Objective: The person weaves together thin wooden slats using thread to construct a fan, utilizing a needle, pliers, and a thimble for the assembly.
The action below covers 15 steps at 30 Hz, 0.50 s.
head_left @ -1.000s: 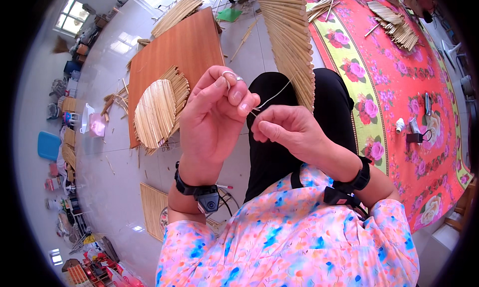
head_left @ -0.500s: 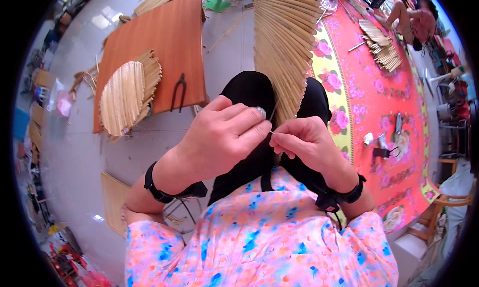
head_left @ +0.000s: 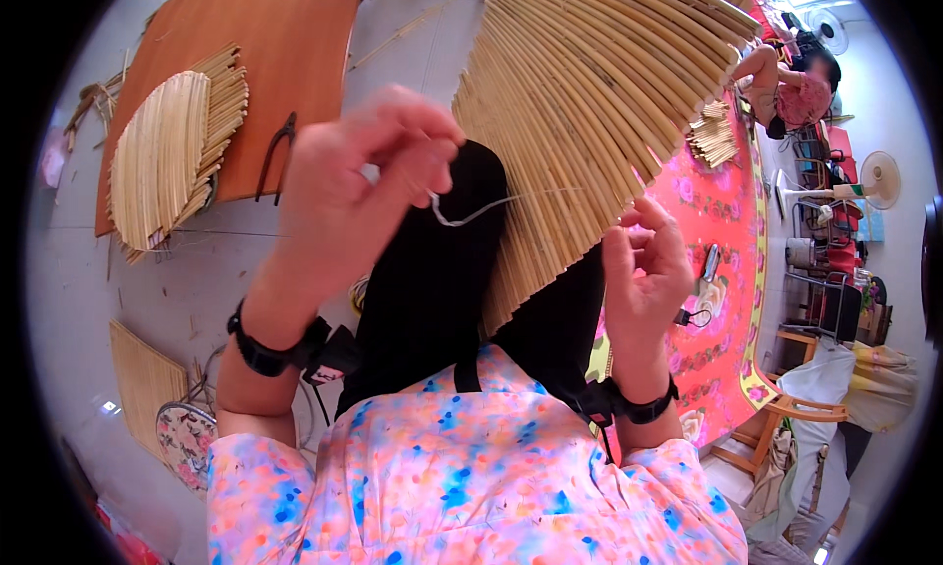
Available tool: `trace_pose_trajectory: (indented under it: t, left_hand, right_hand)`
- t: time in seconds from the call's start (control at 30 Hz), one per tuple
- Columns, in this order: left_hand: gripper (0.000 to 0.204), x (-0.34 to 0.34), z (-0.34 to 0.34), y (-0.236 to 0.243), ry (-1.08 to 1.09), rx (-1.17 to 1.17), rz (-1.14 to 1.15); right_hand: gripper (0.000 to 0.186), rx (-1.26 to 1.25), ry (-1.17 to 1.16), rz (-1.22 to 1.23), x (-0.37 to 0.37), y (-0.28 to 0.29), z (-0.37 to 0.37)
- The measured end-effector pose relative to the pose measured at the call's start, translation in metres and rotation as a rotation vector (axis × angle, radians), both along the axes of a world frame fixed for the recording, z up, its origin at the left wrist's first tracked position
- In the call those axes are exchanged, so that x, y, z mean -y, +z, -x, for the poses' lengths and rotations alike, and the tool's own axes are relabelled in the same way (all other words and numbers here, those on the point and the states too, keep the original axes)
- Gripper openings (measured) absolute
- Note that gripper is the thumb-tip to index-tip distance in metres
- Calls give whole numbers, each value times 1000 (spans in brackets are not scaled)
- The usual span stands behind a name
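Note:
A fan-shaped mat of thin tan sticks [head_left: 580, 103], bamboo-like, lies across my black-trousered knees, its ridged sticks spreading away from me. My left hand [head_left: 359, 187], slightly smeared by motion, is raised left of the mat with its fingers pinched. A white thread [head_left: 457, 221] hangs in a loop from those fingers and runs right onto the mat's sticks. At the mat's right edge is my right hand [head_left: 648, 260], its thumb and forefinger closing on the stick ends and its other fingers curled. Whether it also holds a needle cannot be seen.
On the left, an orange-brown board [head_left: 265, 34] carries a rounded stick mat [head_left: 162, 162] and dark pliers [head_left: 276, 157]. A pink floral cloth [head_left: 722, 339] spreads at right, with another stick bundle [head_left: 712, 136]. Beyond it are a seated person [head_left: 801, 98] and a fan [head_left: 880, 180].
My hands were together over the lap; now they are apart, left hand up and left with the thread, right hand at the mat's edge. The mat now lies wider across my knees.

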<state>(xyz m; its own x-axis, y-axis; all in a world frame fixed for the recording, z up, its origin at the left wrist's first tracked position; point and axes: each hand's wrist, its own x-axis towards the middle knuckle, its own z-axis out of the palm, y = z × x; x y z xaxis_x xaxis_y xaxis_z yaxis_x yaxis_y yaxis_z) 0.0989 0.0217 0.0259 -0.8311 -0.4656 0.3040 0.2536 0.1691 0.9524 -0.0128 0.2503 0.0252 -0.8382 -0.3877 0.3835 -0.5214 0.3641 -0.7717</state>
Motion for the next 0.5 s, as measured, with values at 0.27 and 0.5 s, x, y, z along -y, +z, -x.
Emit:
trace_pose_trajectory:
  t: [0.27, 0.5]
  left_hand:
    - [9, 45, 6, 14, 123, -240, -257]
    - [18, 130, -18, 25, -237, -485, -663]
  right_hand:
    - [22, -235, -11, -319, 14, -10, 8]
    - [11, -359, -38, -348, 18, -12, 5]
